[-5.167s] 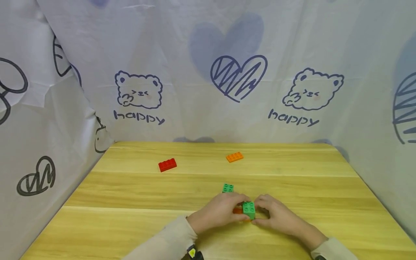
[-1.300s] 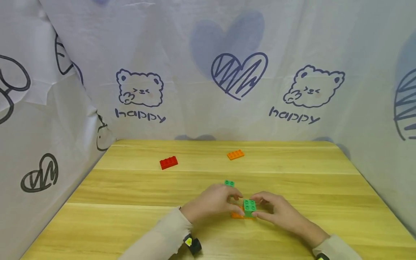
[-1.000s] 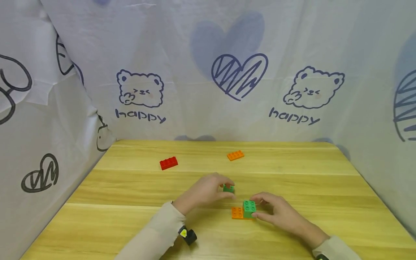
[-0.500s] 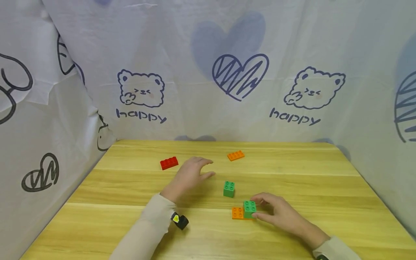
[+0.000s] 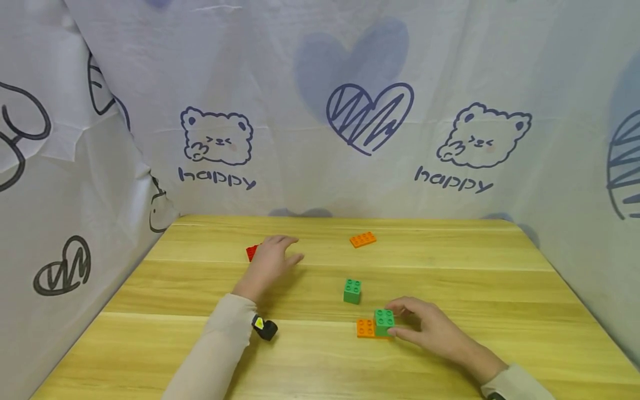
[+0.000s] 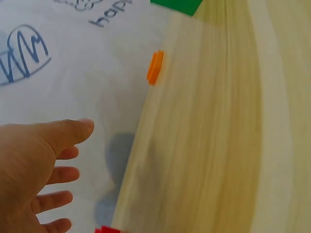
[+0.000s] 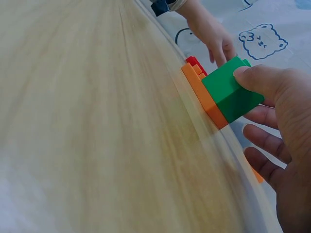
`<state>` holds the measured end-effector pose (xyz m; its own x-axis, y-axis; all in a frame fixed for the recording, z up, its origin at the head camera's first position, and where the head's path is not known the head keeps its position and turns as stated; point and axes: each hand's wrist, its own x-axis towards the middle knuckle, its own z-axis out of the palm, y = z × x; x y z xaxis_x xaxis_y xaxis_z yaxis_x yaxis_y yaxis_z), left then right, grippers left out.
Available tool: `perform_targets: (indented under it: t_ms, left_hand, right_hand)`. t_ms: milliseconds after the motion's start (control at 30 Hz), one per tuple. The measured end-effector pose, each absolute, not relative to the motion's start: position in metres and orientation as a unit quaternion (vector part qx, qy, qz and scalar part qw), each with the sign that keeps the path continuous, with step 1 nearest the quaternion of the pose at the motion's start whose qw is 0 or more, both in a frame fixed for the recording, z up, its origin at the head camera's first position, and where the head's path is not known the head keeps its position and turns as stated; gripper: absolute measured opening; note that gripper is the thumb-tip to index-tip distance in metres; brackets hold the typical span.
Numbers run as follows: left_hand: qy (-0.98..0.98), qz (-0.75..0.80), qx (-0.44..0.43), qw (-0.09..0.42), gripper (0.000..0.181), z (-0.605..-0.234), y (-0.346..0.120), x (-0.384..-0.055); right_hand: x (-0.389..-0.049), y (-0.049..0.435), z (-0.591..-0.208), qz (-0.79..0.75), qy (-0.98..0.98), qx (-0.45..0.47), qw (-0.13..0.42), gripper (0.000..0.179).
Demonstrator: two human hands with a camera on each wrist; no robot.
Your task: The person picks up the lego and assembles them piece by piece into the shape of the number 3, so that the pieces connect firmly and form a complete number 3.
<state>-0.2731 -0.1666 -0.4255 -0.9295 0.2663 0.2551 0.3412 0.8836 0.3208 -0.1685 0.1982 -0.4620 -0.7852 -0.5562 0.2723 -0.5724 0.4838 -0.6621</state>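
Note:
In the head view my right hand [image 5: 434,329] pinches a green building brick [image 5: 384,323] by its right side. That brick sits on the right half of an orange building plate [image 5: 365,329]; the plate's left studs show. The right wrist view has the thumb [image 7: 260,80] on the green side, with the orange plate [image 7: 204,97] beneath. My left hand [image 5: 267,264] is over the back left of the table, its fingers spread and nothing between them. It partly covers a red building brick [image 5: 251,253]. The left wrist view shows a sliver of the red brick [image 6: 107,229] below that hand.
A second green brick [image 5: 352,291] stands just behind the orange plate. Farther back lies another orange plate [image 5: 362,239]. The wooden table [image 5: 450,250] ends at a white printed cloth [image 5: 300,166].
My left hand has let go near the orange plate, passed the loose green brick and moved left and back to the red brick. The right hand stays at the green brick on the plate.

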Motion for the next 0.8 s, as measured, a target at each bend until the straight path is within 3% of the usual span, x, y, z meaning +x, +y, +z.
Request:
perform_targets:
  t_ms: [567,800]
  left_hand:
    - [-0.984,-0.168,-0.025,0.061,0.071,-0.441,-0.206,-0.289]
    - [-0.985,-0.165,0.022,0.034,0.071,-0.446,-0.216,-0.288]
  right_hand:
    - [-0.168,0.198,-0.463,0.386,-0.865,0.320,0.001,0.038]
    - [-0.169,0.199,-0.462,0.381,-0.868,0.320,0.001,0.038]
